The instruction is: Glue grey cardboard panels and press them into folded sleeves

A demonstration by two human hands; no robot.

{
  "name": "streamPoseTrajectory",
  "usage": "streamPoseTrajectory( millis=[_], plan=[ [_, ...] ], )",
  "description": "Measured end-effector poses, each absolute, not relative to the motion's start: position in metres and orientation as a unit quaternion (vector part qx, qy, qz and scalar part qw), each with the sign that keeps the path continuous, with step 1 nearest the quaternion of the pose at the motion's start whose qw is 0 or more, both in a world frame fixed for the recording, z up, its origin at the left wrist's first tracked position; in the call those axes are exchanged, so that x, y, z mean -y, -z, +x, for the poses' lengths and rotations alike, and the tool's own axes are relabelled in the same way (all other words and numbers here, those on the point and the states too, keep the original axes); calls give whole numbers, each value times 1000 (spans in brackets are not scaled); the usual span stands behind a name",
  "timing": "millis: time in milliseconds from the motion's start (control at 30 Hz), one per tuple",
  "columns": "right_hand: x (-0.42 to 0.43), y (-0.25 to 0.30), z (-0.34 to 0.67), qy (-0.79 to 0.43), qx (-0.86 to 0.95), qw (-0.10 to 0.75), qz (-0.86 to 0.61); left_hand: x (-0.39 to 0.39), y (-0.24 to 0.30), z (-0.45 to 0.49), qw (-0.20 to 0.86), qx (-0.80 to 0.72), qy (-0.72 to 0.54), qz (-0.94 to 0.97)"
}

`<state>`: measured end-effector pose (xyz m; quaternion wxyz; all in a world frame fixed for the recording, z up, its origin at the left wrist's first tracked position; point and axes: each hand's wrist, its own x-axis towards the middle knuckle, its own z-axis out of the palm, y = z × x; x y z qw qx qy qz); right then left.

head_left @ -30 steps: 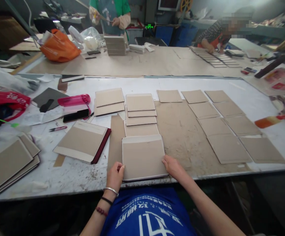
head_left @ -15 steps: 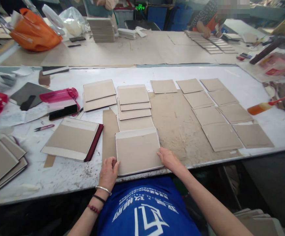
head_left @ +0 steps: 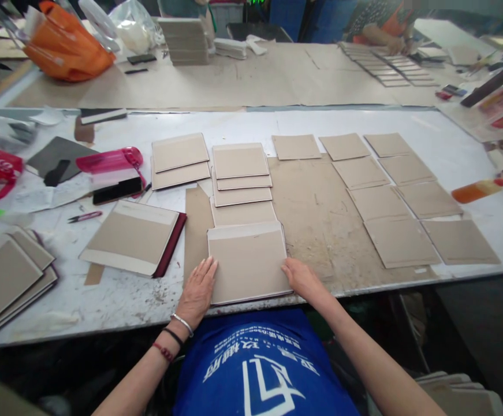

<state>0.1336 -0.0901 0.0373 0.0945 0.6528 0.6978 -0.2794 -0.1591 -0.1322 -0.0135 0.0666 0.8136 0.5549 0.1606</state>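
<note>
A beige board panel (head_left: 249, 263) with a pale strip along its top and a dark edge lies at the table's front edge. Along its left side my left hand (head_left: 199, 288) rests flat, fingers stretched out and tips on the board. My right hand (head_left: 302, 278) grips the right edge, its fingers bent and partly hidden. Just beyond this panel, similar panels (head_left: 241, 160) lie overlapped in a column. Left of my left hand sits another panel (head_left: 130, 238) with a dark red edge.
Several thin beige boards (head_left: 401, 240) are laid in rows on the right, near an orange bottle (head_left: 472, 190). More panels (head_left: 4, 277) are piled at the left, with a black phone (head_left: 118, 190) and a pink case (head_left: 109, 160) farther back. A co-worker's hands (head_left: 396, 45) are at the far table.
My left hand has moved up the panel's left side, its curled fingers now straightened flat on the board. The right hand keeps to the right edge. The whole view has shifted slightly.
</note>
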Motion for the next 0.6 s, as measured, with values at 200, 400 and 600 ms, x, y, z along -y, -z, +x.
streamPoseTrajectory(
  millis=[200, 400, 600],
  plan=[
    [91, -41, 133, 278, -695, 96, 656, 134, 10, -156, 96, -559, -165, 807],
    [90, -42, 132, 280, -689, 97, 661, 138, -1, -149, 126, -561, -141, 806],
    [89, -39, 133, 276, -699, 97, 652, 135, -4, -149, 107, -548, -158, 814]
  ],
)
